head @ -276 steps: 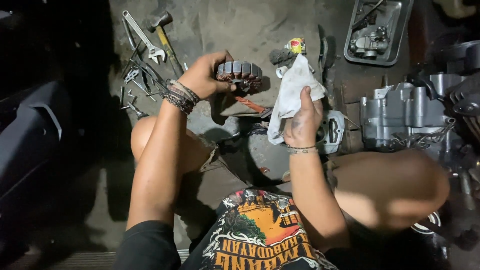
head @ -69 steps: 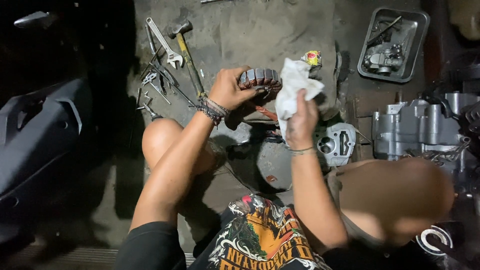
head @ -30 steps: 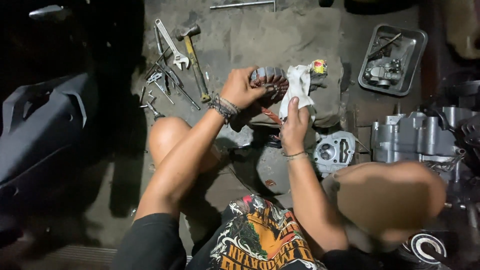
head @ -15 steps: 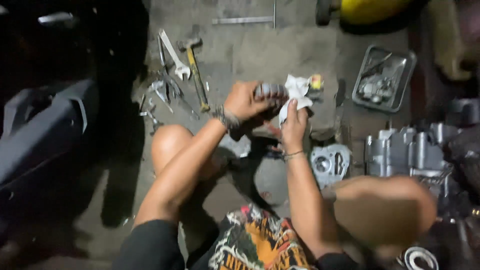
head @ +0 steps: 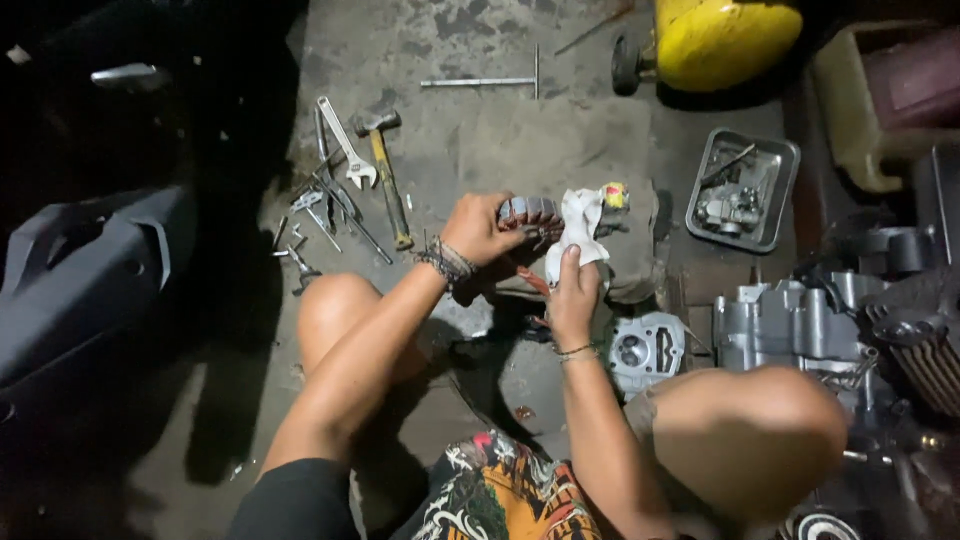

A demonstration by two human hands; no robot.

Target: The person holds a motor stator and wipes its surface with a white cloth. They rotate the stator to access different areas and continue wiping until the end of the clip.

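I sit on a concrete floor with both arms stretched forward. My left hand grips a round stator coil with copper-coloured windings. My right hand holds a white rag and presses it against the coil's right side. A small yellow and red object lies just beyond the rag. Beaded bracelets circle my left wrist.
A hammer, an adjustable wrench and several small tools lie at upper left. A metal tray with parts sits at right, above an engine case and cylinder head. A yellow tank stands far ahead, a T-bar beside it. A dark body panel lies left.
The view has pulled back and tilted up, showing more floor and the yellow tank. My hands have stayed together on the coil, the rag now pressed closer against it.
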